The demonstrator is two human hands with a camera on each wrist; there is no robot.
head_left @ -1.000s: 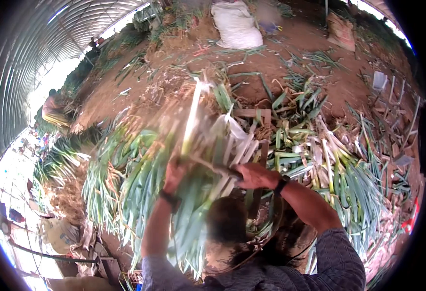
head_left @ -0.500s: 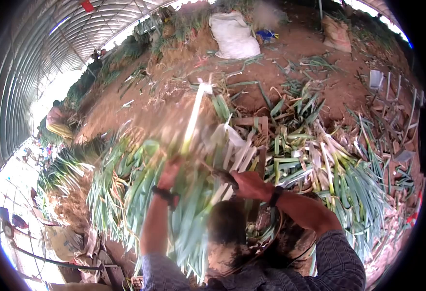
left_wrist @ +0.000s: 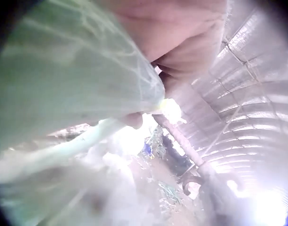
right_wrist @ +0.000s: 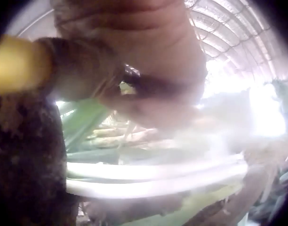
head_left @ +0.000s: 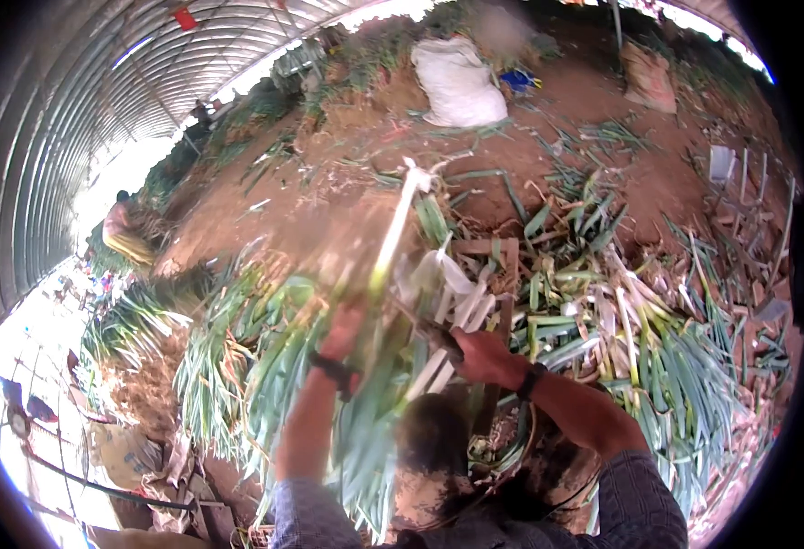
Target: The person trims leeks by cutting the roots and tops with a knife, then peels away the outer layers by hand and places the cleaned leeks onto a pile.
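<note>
My left hand [head_left: 342, 339] grips a leek by its green part, the white stalk [head_left: 395, 226] slanting upward with its root end at the top. Broad green leaves [left_wrist: 73, 75] fill much of the left wrist view beside the hand [left_wrist: 177, 42]. To the right, my right hand [head_left: 487, 358] has its fingers curled round the dark handle [head_left: 445, 343] of a thin tool that points toward the left hand. In the right wrist view the bent hand [right_wrist: 134, 52] is above pale stalks [right_wrist: 148, 180]; its grip there is partly hidden.
Leek heaps lie at left [head_left: 214, 375] and right [head_left: 672, 393], with a wooden frame [head_left: 510, 261] and loose leaves between. Farther off are a white sack [head_left: 459, 82], a brown sack [head_left: 649, 78] and a person [head_left: 125, 233] at far left. A dark round shape [head_left: 432, 435] is low centre.
The head view has shifted, so the scene sits slightly lower and farther right. Both hands keep their holds and much the same places relative to each other.
</note>
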